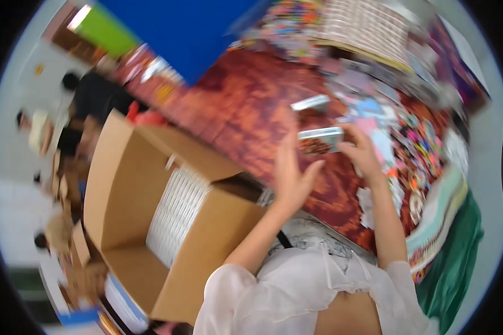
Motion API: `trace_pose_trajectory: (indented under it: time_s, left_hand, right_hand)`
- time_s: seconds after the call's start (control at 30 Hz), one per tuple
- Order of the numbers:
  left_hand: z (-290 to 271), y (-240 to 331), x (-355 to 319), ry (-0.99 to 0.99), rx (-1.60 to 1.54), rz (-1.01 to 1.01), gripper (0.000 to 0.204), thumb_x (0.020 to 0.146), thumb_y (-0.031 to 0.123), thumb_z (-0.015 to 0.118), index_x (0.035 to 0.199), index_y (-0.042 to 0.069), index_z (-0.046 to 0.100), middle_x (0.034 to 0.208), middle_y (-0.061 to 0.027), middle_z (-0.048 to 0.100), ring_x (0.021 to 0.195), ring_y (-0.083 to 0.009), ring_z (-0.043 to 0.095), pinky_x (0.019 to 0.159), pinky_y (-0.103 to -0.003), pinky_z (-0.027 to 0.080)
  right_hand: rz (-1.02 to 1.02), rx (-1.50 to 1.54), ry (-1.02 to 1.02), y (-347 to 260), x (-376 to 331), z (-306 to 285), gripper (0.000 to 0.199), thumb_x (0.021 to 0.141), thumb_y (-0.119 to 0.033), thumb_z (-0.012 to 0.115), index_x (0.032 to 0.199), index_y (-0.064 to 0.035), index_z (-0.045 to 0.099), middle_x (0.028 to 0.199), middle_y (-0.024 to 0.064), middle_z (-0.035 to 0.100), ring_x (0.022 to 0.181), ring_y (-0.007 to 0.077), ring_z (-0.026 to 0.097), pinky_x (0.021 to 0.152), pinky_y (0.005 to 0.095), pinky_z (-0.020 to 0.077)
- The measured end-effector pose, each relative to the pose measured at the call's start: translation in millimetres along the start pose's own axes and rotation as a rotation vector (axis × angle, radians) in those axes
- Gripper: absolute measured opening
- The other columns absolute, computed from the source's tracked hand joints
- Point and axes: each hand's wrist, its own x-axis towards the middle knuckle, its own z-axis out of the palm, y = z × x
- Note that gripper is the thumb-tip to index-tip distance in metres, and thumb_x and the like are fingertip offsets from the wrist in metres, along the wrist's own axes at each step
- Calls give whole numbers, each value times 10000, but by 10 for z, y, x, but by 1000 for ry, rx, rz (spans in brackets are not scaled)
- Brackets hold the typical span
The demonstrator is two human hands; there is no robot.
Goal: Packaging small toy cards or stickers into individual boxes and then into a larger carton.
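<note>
Right grip (361, 153) clamps small silver-and-brown rectangular box (319, 140) | long axis crosswise, free end facing left grip (294, 180) | that's spread apart!

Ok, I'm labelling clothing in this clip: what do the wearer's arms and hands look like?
Loose, short white fabric sleeves end near the elbows; the forearms below are bare. The left hand and right hand wear no gloves. No watch shows, though blur could hide a thin ring.
</note>
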Motion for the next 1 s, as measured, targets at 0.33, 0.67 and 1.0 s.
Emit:
trace_pose_trajectory:
  time_s: [0.33, 0.67, 1.0]
  left_hand:
    - [130, -53, 30, 34, -62, -5, 879, 809, 93, 729, 1513, 26, 209, 1555, -250, 187, 1444, -421, 203, 1173, -467, 227]
    - [-739, 344, -284, -165, -597, -326, 785, 929, 217, 656, 1528, 8, 193, 1585, -194, 201, 1470, -308, 218, 1161, -455, 264]
    - [-2797, -503, -99, 206, -419, -747, 604, 984, 489, 523, 1366, 23, 484, 1400, -131, 488, 1346, -263, 399, 1035, -470, 414]
  right_hand:
    - [-61, -478, 165, 357, 604, 166, 342, 823, 41, 600, 1159, -15, 572, 1022, 46, 640, 834, 129, 582, 751, 275, 477]
    - [-126, -120, 310, -194, 220, 576, 533, 943, -110, 595, 1440, -50, 411, 1349, 155, 517, 1255, 243, 499, 1023, 366, 427]
    - [686, 1075, -794, -1106, -408, 1677, 723, 1004, -535, 410, 1504, -35, 261, 1491, 253, 377, 1371, 352, 399, 1075, 541, 393]
